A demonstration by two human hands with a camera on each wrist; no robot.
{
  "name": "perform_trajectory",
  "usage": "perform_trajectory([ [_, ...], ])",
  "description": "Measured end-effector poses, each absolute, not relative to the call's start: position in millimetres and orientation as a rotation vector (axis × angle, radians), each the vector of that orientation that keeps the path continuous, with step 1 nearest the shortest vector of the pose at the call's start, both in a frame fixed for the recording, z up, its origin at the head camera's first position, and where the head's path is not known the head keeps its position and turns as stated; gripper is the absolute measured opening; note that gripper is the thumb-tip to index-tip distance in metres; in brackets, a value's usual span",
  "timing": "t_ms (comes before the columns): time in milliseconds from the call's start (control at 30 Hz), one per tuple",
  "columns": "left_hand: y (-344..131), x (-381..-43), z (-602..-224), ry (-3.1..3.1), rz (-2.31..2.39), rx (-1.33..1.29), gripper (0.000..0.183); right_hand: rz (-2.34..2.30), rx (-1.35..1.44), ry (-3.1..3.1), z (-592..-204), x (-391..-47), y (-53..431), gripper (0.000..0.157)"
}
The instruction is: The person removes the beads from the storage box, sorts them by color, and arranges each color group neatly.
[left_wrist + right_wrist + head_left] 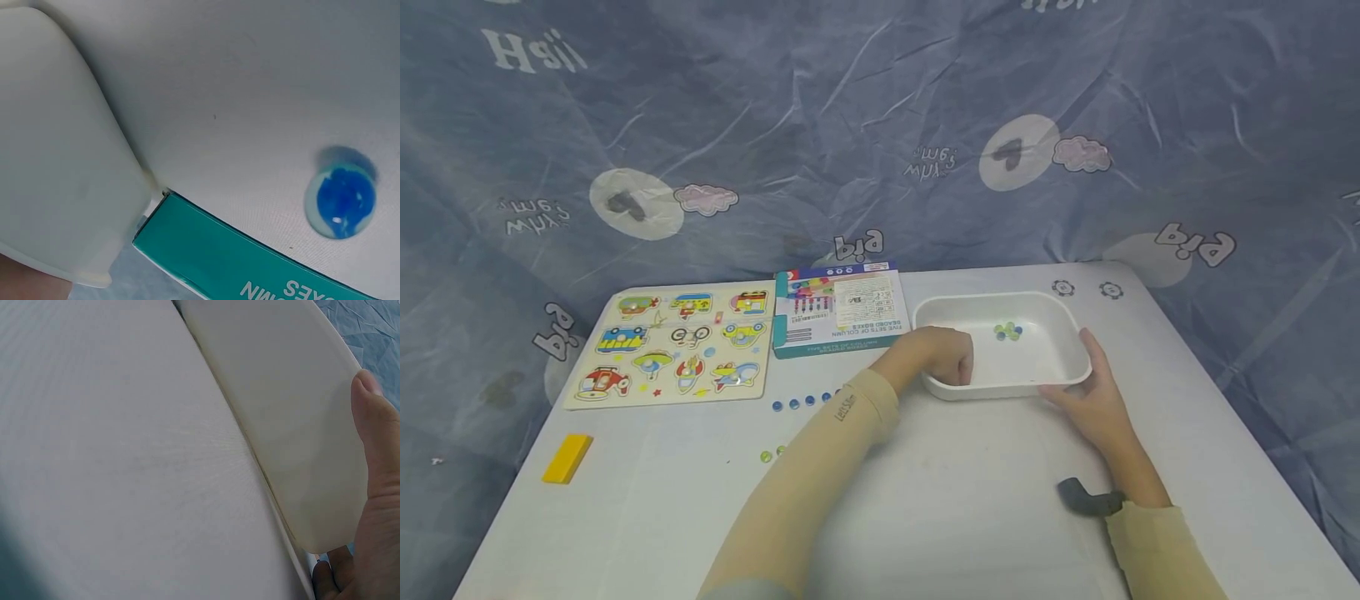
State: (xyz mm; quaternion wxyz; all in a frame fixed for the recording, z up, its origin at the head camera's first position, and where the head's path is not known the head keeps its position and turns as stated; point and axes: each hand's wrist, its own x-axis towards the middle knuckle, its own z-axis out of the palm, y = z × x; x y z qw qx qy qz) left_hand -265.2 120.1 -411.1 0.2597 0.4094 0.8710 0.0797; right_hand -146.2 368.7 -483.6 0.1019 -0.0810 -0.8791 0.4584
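Note:
A white tray (992,390) stands on the table with a small cluster of green and blue marbles (1008,332) inside. My left hand (946,354) reaches over the tray's left end, fingers bent down inside; the fingertips are hidden and I cannot tell whether they hold anything. At the near right corner my right hand (1097,404) grips the tray, its thumb (365,394) on the rim and other fingers round the end wall. A row of blue marbles (810,401) lies left of the tray, partly behind the left sleeve. Nearer lie green marbles (766,457).
Behind the left forearm lies a teal-edged box (805,337), close to the tray. A wooden puzzle board (673,346) with vehicle pieces is at the back left. A yellow block (567,458) sits near the left edge. A dark strap piece (1086,500) juts from the right wrist.

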Motion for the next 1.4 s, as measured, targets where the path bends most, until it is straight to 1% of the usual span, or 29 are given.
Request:
perform_trajectory([
  [267, 120.1, -262.1, -412.1, 2.36, 0.208, 1.105, 0.01, 1.385, -0.215, -2.591, -484.7, -144.9, 367.6, 0.113],
  [500, 119.9, -260.3, -412.5, 2.37, 0.253, 1.128, 0.008, 1.395, -0.205, -2.588, -484.3, -143.7, 366.0, 0.113],
  [700, 117.0, -262.7, -401.8, 2.301, 0.525, 1.205, 0.006, 1.404, -0.206, -2.59, -483.7, -143.8, 364.4, 0.114],
  [900, 107.8, -263.9, -377.3, 2.229, 0.81, 1.296, 0.007, 1.411, -0.207, -2.591, -483.1, -145.1, 365.4, 0.114],
  [1033, 92.4, -258.4, -355.6, 2.193, 0.957, 1.268, 0.008, 1.388, -0.219, -2.597, -484.2, -144.8, 367.1, 0.113],
  [1200, 60.3, -249.2, -331.7, 2.208, 1.081, 1.222, 0.012, 1.34, -0.244, -2.615, -485.7, -144.7, 369.9, 0.114],
  [1400, 2.0, -237.9, -324.0, 2.299, 1.19, 1.061, 0.017, 1.336, -0.25, -2.618, -484.7, -145.5, 372.5, 0.114],
])
